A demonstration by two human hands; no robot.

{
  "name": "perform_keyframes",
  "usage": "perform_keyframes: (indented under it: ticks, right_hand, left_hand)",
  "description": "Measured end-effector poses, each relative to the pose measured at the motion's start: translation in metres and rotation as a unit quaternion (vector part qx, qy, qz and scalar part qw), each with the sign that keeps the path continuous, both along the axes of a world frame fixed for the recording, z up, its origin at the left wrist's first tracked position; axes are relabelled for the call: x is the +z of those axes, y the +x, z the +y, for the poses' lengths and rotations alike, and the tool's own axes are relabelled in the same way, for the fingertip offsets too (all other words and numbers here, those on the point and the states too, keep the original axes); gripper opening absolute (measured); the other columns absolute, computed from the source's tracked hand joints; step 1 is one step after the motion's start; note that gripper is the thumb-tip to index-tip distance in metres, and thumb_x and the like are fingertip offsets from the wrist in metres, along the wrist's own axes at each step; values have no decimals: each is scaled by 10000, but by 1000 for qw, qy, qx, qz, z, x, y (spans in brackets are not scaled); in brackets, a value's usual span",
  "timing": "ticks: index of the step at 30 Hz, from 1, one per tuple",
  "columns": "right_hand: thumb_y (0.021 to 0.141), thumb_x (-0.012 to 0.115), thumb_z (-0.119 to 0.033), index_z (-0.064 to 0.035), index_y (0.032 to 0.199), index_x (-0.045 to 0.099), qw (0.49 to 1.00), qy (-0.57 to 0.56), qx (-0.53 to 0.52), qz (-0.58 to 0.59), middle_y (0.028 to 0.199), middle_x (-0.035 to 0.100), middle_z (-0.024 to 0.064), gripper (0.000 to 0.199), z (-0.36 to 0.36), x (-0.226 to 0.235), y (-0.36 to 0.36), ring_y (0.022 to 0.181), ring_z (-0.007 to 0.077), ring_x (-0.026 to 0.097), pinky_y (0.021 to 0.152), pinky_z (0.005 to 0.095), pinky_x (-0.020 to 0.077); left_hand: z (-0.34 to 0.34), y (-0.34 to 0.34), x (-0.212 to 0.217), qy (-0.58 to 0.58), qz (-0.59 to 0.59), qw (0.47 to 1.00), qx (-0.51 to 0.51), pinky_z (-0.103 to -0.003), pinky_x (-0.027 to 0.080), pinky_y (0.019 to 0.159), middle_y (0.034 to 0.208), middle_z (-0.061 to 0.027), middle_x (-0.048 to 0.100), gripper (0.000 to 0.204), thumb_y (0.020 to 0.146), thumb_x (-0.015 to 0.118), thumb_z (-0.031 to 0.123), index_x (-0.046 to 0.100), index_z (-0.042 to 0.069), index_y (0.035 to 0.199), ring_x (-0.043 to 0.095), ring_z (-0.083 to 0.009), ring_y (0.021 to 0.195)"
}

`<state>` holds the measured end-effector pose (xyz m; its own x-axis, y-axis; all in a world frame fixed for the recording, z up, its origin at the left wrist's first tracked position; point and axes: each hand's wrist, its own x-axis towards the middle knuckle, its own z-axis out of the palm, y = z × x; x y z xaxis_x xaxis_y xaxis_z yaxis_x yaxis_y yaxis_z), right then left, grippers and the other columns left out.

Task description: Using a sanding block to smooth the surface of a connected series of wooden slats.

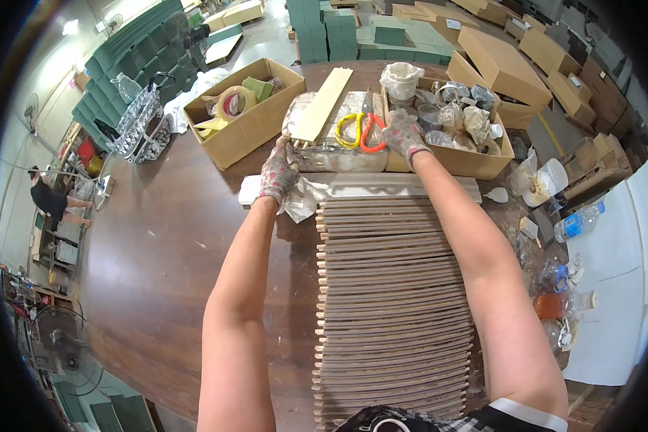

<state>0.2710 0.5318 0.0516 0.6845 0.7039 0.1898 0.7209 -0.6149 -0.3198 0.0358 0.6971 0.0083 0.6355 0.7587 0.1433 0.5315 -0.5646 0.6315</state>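
Observation:
My left hand [279,171], in a patterned work glove, is closed at the left edge of a plastic-wrapped package [338,160]; what its fingers hold is hidden. Beside it, cream flat strips [322,108] lie slanted across the package, with small wooden peg ends near their lower end. Scissors [368,104] with one yellow and one red handle rest there too. My right hand [405,135], gloved alike, is open with fingers forward, at the red handle and the near left corner of a cardboard box [468,163]. Long thin wooden sticks [392,302] lie in rows below my hands.
An open carton [248,137] with tape rolls stands left of the package. White crumpled paper [302,201] lies by my left wrist. Plastic bottles [579,222] line the right edge. A patterned basket [142,126] sits far left. Another person [50,198] works at the left.

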Motion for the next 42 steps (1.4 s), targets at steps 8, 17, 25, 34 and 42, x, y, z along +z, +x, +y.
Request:
perform_keyframes:
  ticks: [8,17,25,34,42]
  right_hand:
    - [858,604,-241,-6,1024,683,997,-19,26,70,1095,647,249,299,5,1,2,1048,385,632,857,472,514]
    - [775,596,-158,-22,860,711,996,49,72,21,878,694,243,198,27,-17,-19,855,371,696,733,435,553]
    - [809,566,-155,-33,918,727,995,6,92,22,948,712,207,229,19,-9,-33,877,321,706,739,407,559]
    - [848,656,-151,-73,1123,625,986,148,-48,-54,1116,636,126,287,-222,-19,-9,1063,310,609,952,415,469]
    - [904,644,-298,-6,1294,545,961,173,-178,125,1366,515,247,497,-268,-116,35,1301,376,462,1084,415,371]
  left_hand:
    - [2,-17,-1,-19,-23,999,-34,-444,496,914,1230,-191,626,679,787,621,52,398,197,1412,617,-372,1112]
    - [35,-42,-23,-53,-66,995,-53,-360,491,920,1306,-118,616,711,790,523,-23,355,205,1443,602,-262,1178]
    - [30,-70,-4,-38,-14,998,-50,-401,461,978,1280,-158,619,741,786,650,38,373,200,1454,596,-333,1163]
    - [-37,-116,-11,23,54,997,-57,-374,526,858,1067,-122,689,398,785,764,135,658,113,1168,673,-291,986]
    - [-62,-80,-18,70,72,995,6,-427,507,879,1257,-194,546,516,823,748,251,583,154,1302,626,-359,1038]
